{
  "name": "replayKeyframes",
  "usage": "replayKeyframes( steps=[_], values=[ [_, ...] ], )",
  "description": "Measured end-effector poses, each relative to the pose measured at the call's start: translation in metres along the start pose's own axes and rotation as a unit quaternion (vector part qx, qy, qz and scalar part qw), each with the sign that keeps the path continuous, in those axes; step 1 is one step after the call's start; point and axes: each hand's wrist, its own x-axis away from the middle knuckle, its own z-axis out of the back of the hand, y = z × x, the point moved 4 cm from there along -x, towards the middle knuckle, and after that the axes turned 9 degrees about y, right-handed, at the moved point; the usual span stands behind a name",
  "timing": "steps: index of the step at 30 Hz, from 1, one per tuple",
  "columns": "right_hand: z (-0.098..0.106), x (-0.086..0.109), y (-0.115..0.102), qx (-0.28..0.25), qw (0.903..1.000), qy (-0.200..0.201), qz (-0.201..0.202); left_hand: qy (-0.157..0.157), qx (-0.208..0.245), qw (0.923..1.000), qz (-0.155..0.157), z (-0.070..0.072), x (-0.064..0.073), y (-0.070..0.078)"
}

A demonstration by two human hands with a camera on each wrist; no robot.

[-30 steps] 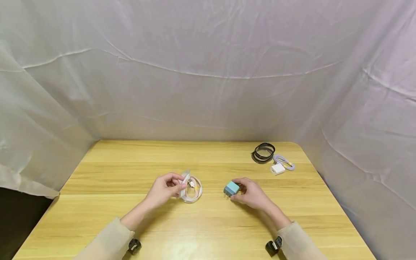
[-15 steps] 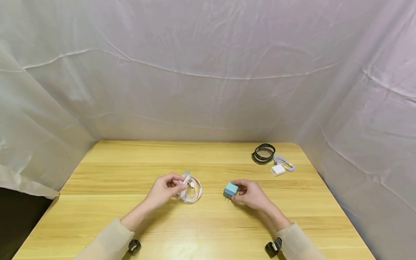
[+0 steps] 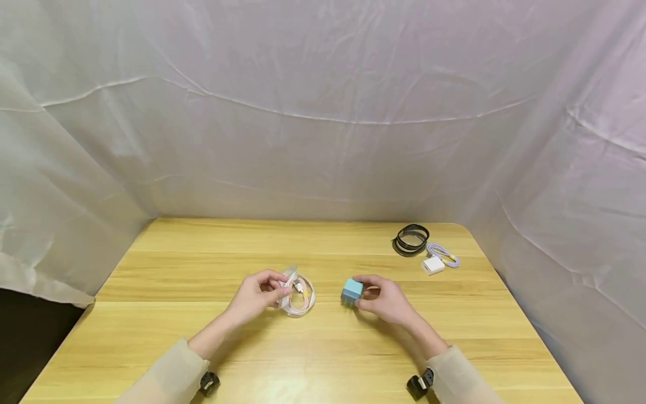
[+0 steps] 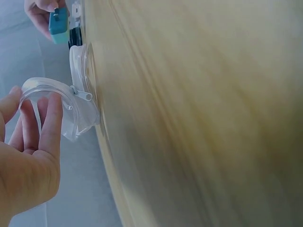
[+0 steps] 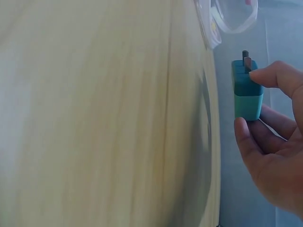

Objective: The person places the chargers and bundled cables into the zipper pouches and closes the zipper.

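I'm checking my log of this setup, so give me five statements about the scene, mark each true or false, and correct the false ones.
1. The right grip holds a two-tone teal charger. True.
2. The left grip pinches the edge of a clear pouch. True.
3. The pouch looks empty. False: a pale cable shows within its outline.
4. A black coil lies farther back on the table than a white adapter. True.
5. The white adapter lies on the left half of the table. False: it lies on the right half, next to a purple cable.
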Motion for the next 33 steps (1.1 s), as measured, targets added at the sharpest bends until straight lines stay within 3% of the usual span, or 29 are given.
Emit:
replayKeyframes(
  steps=[12,33],
  values=[
    [-0.014,-0.003,-0.017,-0.047,0.9984,0.031,0.006,-0.003,-0.007,1.0000,-0.003,-0.001,-0.001,-0.003],
    [-0.047,-0.008,-0.031,-0.083,0.9955,0.020,0.041,-0.003,-0.011,0.9999,-0.009,-0.001,0.000,-0.002]
  ],
)
